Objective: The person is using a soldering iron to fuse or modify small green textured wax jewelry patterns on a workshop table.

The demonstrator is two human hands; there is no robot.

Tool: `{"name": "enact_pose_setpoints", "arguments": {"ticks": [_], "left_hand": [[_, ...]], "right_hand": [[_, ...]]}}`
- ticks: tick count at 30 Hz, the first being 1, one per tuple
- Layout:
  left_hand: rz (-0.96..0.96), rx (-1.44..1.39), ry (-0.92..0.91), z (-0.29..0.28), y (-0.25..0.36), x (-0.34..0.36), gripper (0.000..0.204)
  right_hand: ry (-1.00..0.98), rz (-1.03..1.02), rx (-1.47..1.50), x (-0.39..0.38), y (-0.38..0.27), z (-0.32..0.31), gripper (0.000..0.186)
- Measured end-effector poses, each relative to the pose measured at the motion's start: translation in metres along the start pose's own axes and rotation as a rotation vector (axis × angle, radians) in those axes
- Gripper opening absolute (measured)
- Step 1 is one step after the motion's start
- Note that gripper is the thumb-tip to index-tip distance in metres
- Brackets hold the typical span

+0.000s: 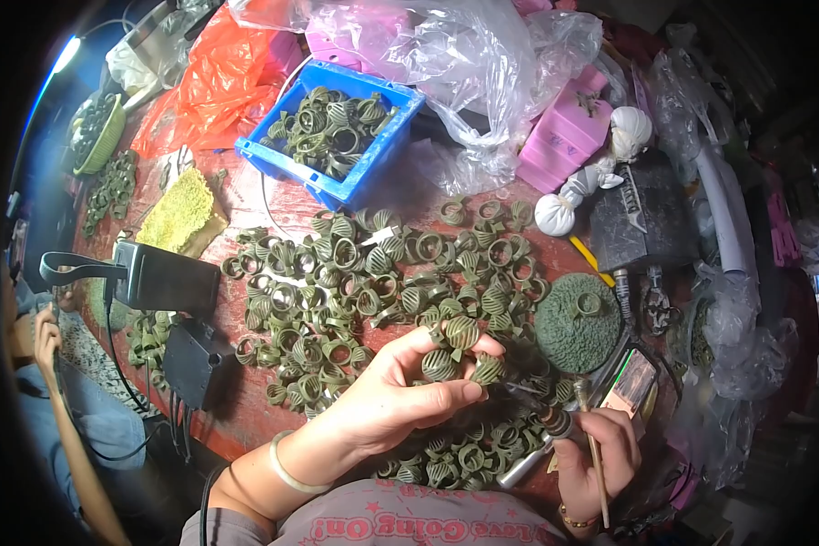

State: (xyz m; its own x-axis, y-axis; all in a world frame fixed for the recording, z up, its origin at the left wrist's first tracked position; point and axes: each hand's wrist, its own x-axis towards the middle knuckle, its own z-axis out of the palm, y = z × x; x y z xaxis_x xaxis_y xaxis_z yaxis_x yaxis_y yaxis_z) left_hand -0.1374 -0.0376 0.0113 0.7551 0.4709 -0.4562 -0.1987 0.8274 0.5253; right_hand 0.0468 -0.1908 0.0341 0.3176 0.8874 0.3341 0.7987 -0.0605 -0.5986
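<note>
My left hand (400, 387), wearing a pale bangle, is closed around several dark green ribbed rings (441, 366) pinched between thumb and fingers. Lower right, my right hand (602, 450) grips a thin wooden-handled tool (597, 460), held upright between the fingers. Close by its fingertips is a metal cylinder (523, 464) with a dark brown end; whether the hand also holds it I cannot tell. A large heap of similar green rings (337, 300) covers the middle of the red table, and more rings (469, 460) lie just in front of me.
A blue bin (373, 187) of rings stands at the back. To the right are a round green pad (564, 332) with a ring on it, a pink box (564, 132) and a black box (646, 218). A black device (168, 280) and cables stand left, beside another person's hand (45, 337).
</note>
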Motion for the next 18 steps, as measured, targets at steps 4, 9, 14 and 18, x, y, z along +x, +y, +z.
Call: {"name": "enact_pose_setpoints", "arguments": {"ticks": [4,9,14,18], "left_hand": [[0.003,-0.003,-0.018,-0.0018,-0.0008,0.0001,0.041],[0.006,-0.006,-0.013,-0.0027,-0.0021,0.0005,0.042],[-0.003,-0.011,-0.02,-0.0033,-0.001,0.0009,0.041],[0.001,-0.015,-0.017,-0.0017,0.0001,-0.0002,0.039]], "right_hand": [[0.021,-0.006,-0.015,0.0011,0.0007,-0.0005,0.034],[0.0,-0.004,-0.002,-0.0004,0.0001,-0.0002,0.034],[0.008,-0.026,-0.028,0.0011,0.0027,0.0003,0.034],[0.041,-0.01,-0.023,-0.0005,0.0039,-0.0001,0.035]]}}
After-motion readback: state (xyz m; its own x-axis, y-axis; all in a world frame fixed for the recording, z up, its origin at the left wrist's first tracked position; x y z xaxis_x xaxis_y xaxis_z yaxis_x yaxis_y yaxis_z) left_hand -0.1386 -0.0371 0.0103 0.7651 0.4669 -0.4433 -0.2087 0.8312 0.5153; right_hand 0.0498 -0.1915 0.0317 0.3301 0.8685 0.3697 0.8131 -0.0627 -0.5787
